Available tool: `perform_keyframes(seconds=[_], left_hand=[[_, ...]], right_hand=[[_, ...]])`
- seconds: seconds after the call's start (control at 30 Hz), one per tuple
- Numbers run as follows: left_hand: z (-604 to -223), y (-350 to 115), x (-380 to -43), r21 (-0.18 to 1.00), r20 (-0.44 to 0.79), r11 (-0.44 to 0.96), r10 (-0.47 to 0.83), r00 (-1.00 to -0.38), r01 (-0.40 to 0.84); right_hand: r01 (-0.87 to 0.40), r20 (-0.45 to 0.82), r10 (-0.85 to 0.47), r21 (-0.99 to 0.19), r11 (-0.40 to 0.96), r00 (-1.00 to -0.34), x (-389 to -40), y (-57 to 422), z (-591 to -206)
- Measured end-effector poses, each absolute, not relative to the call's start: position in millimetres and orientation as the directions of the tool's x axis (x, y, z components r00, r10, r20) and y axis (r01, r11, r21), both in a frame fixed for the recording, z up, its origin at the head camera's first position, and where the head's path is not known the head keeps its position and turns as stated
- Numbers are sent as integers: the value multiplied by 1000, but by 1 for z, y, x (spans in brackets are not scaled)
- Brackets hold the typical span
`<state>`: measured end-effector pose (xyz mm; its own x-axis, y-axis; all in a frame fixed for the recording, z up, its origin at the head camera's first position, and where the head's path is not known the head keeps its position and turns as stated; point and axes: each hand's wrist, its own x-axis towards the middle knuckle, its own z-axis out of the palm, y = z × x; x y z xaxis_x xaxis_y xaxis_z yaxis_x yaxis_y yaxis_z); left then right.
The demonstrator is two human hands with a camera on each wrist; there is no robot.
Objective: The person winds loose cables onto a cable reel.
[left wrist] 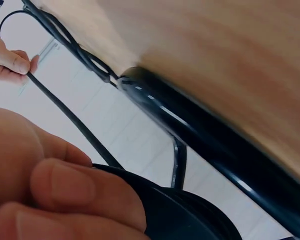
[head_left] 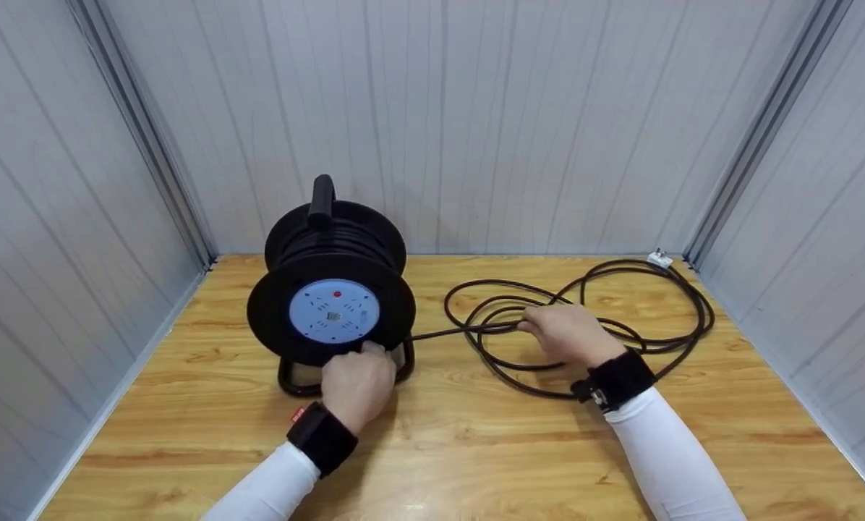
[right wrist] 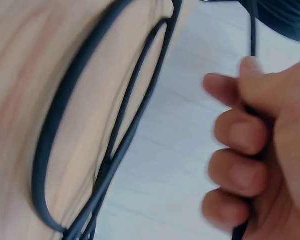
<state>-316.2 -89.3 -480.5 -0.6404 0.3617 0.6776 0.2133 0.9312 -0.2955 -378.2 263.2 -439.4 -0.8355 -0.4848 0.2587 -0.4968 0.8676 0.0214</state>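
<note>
A black cable reel (head_left: pixel 259 307) stands upright on its tubular frame (head_left: pixel 300 391), its round pale socket panel (head_left: pixel 333 311) facing me. At the lower right of its front disc, my left hand (head_left: pixel 360 383) grips the reel with curled fingers; the exact part inside the grip is hidden. In the left wrist view those fingers (left wrist: pixel 85 200) lie against the dark disc edge. Off to the right, my right hand (head_left: pixel 570 333) holds the black cable (head_left: pixel 436 333), which runs taut from the reel into that hand. The right wrist view has its fingers (right wrist: pixel 239 170) wrapped round the cable.
Loose loops of cable (head_left: pixel 700 325) spread over the right part of the wooden table (head_left: pixel 476 463), partly under my right hand. A white plug (head_left: pixel 659 258) lies at the back right near the corner. Pale panel walls (head_left: pixel 440 130) enclose the back and both sides.
</note>
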Motion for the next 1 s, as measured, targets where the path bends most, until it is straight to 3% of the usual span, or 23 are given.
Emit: perform_keyframes(seconds=[0.1,0.2,0.27,0.37,0.43,0.6,0.67,0.77,0.9,1.0], left_hand=[[-482,-95,-315,-291,651,933,354,-671,210],[-484,-98,-314,-281,640,938,341,-688,203],[-484,-100,-314,-279,641,940,335,-691,198],[-484,-102,-313,-276,642,943,324,-695,185],[-484,-104,-313,-276,663,943,325,-674,184],[-484,-117,-311,-304,713,933,357,-603,194],[-483,-123,-310,-314,709,929,366,-603,194],[-483,-129,-309,-308,712,931,363,-601,197],[-481,-135,-307,-273,705,939,344,-620,210],[-478,-139,-305,-228,658,946,324,-680,230]], right_hand=[[-425,207,-410,-37,904,-889,-378,275,-434],[-398,216,-375,-70,915,-901,-378,283,-428],[-420,298,-386,-56,906,-873,-378,285,-424],[-487,474,-434,14,873,-766,-378,285,-420],[-506,524,-448,37,862,-725,-380,287,-422],[-502,339,-446,-95,860,-828,-386,301,-433],[-493,298,-436,-152,856,-849,-385,304,-433],[-534,384,-446,-162,830,-809,-383,302,-427],[-573,507,-471,-57,818,-722,-386,300,-425],[-550,431,-466,-89,830,-773,-389,305,-430]])
